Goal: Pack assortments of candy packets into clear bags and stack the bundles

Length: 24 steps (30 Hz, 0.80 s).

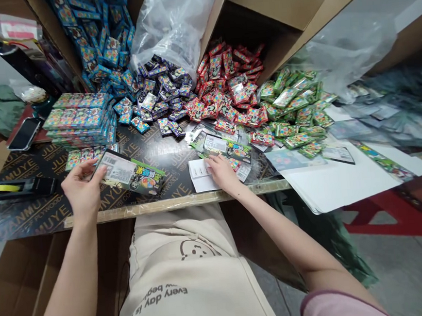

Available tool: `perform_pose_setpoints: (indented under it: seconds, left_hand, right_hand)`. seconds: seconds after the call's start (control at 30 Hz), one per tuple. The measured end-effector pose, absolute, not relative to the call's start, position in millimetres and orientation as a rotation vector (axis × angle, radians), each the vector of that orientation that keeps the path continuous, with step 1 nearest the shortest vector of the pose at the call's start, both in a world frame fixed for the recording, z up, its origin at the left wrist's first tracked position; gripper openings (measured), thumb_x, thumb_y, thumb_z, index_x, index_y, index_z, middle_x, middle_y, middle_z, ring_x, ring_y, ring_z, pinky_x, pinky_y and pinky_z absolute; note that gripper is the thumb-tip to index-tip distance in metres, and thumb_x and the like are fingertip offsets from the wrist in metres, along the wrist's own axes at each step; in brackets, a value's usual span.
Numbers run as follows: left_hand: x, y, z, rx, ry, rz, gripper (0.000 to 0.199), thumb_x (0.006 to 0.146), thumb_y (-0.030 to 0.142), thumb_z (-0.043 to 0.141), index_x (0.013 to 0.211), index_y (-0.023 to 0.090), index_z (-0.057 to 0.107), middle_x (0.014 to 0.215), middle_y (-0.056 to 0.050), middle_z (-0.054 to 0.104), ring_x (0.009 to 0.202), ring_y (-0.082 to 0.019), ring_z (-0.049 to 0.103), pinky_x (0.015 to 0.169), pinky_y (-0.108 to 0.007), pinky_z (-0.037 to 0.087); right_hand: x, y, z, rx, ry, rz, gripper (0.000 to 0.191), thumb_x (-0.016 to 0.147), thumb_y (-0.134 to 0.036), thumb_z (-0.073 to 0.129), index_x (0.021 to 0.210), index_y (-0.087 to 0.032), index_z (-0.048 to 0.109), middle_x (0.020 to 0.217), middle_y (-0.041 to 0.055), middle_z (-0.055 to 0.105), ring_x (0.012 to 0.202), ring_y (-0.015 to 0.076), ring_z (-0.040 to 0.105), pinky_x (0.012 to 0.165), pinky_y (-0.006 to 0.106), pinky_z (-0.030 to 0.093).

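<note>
My left hand (84, 187) pinches the left end of a flat dark printed packet (134, 174), which has a green edge and a pale barcode panel. It is tilted just above the table's front edge. My right hand (224, 174) reaches down with bent fingers close together over a white folded paper slip (198, 175). Just beyond those fingers lies another dark printed packet (228, 147), on top of other packets and clear wrappers. The right fingertips are partly hidden, so what they pinch cannot be made out.
Small boxes lie in blue (113, 53), purple (165, 88), red (227, 86) and green (298, 107) heaps at the back. Left are stacked wrapped packs (78, 119), a phone (24, 133) and a tape dispenser (18, 188). White sheets (318, 183) overhang the table's front right.
</note>
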State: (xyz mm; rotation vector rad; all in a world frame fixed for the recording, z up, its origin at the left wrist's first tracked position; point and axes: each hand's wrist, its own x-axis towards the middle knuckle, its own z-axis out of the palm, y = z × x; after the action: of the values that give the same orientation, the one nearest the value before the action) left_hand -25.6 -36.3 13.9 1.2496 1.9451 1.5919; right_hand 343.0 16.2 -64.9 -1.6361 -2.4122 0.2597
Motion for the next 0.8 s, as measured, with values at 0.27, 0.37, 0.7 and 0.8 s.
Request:
perform_pose_setpoints:
  seconds: [0.27,0.37,0.7,0.8]
  left_hand:
    - [-26.8,-56.5,-15.5,1.831,2.216,1.039,0.039,0.076,0.037,0.068,0.111,0.021,0.065,0.115,-0.013,0.06,0.114,-0.032,0.056,0.1,-0.049,0.045]
    - [-2.4,-50.8,-18.1,2.062,2.073,0.897,0.034,0.082,0.036,0.062,0.113,0.02,0.065,0.124,-0.015,0.059,0.119,-0.033,0.055,0.102,-0.051,0.043]
    - [47.7,15.1,-25.1,2.415,1.439,0.006,0.094,0.064,0.029,0.078,0.147,0.023,0.034,0.131,-0.016,0.055,0.126,-0.037,0.049,0.11,-0.068,0.018]
    - [52.4,18.6,-15.4,2.42,1.504,0.239,0.095,0.061,0.032,0.078,0.146,0.023,0.036,0.113,-0.011,0.055,0.106,-0.031,0.057,0.1,-0.051,0.041]
  right_hand:
    - [342.2,45.4,-51.2,-1.938,-2.429,0.31,0.029,0.082,-0.018,0.062,0.11,-0.014,0.064,0.11,0.0184,0.064,0.105,0.0327,0.05,0.081,0.038,0.032]
    - [345.2,54.6,-55.9,-1.848,-2.426,0.481,0.016,0.078,-0.021,0.066,0.093,-0.015,0.067,0.1,0.0121,0.067,0.101,0.0281,0.052,0.078,0.034,0.03]
    - [332.6,26.0,-70.8,-1.641,-2.426,0.031,0.028,0.091,-0.023,0.051,0.113,-0.015,0.066,0.117,0.0188,0.063,0.111,0.0332,0.047,0.087,0.043,0.032]
    - [333.8,23.8,-78.2,-1.577,-2.419,-0.001,0.029,0.093,-0.017,0.043,0.103,-0.015,0.07,0.109,0.0178,0.066,0.106,0.0309,0.051,0.087,0.041,0.037]
